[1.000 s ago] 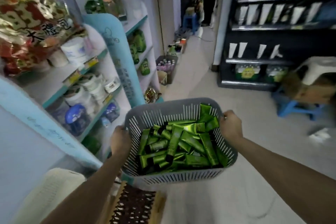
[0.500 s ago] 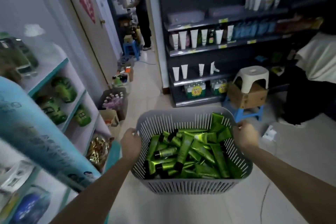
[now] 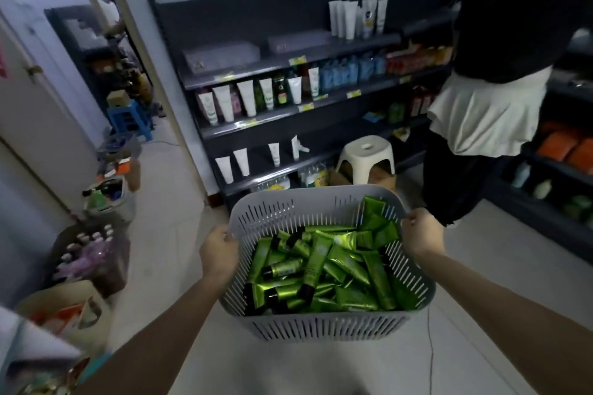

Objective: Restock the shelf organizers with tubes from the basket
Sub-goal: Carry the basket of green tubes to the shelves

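Carries a grey slotted basket [image 3: 324,327] out in front, above the tiled floor [image 3: 179,234], not resting on any counter. Grips it at the rim on both sides: left hand [image 3: 219,252] wrapped over the left edge, right hand [image 3: 420,231] closed in a fist round the right edge near the back corner. Holds nothing else in either.

Inside, a loose heap of green tubes [image 3: 317,260] with dark caps, lying crisscross over most of the bottom, a few propped against the back right corner.

Probably handles as a moderate, shifting load: light singly, weighty together, apt to slide toward the lower side if tipped. Looks stiff enough in the plastic walls for a two-sided grip, though likely to flex at the rim under one hand alone. Best kept level and taken by opposite rims.

As for the tubes: glossy, so likely slippery; soft in the body, firmer at the cap and at the crimped end. Better to pinch across the body near the cap, one or a few at a time, than to squeeze the middle. Not fragile, by the look.

Faces a dark shelf unit [image 3: 321,125] stocked with white tubes [image 3: 247,102]; on its upper board, clear boxes [image 3: 221,56], possibly the organizers, though cannot tell for sure. Near its foot, a white stool [image 3: 365,154]; to the right, another person [image 3: 497,74] standing at the shelves, close to the path. Calls for setting the basket down somewhere before freeing a hand for picking.
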Motion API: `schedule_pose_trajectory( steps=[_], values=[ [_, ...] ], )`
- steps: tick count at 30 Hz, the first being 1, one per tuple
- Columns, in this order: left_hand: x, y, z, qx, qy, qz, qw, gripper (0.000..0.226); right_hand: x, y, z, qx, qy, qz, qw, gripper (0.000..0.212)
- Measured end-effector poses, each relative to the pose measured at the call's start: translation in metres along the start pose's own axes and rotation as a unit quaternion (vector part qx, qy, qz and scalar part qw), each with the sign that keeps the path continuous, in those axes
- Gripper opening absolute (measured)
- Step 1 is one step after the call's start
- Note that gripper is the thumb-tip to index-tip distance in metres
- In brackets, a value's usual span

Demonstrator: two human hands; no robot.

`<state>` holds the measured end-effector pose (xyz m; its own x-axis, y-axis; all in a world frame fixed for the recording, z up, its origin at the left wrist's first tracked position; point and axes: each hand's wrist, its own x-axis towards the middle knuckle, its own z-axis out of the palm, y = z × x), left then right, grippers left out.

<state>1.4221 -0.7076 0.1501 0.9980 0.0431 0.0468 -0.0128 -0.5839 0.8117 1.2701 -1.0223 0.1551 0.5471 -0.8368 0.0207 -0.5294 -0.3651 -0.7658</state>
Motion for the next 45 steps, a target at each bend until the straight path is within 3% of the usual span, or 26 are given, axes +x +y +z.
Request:
schedule_pose_trajectory(
  steps=[3,13,25,34,45],
  values=[
    [0.042,0.027,0.049,-0.015,-0.01,-0.022,1.0,0.012,0.069,0.0,0.005,0.006,-0.004,0.01,1.0,0.017],
    [0.17,0.124,0.175,-0.012,-0.032,0.021,0.999,0.016,0.258,-0.016,0.015,-0.004,0.013,-0.006,1.0,0.018],
    [0.385,0.202,0.348,0.019,-0.122,0.06,0.991,0.013,0.471,-0.033,0.092,-0.012,0.066,0.058,0.996,0.017],
    [0.502,0.261,0.448,0.007,-0.186,0.088,0.979,0.015,0.586,-0.038,0.131,-0.006,0.114,0.121,0.986,0.018],
    [0.593,0.298,0.565,0.032,-0.219,0.054,0.974,0.018,0.716,-0.021,0.172,-0.008,0.1,0.172,0.98,0.016]
  ],
)
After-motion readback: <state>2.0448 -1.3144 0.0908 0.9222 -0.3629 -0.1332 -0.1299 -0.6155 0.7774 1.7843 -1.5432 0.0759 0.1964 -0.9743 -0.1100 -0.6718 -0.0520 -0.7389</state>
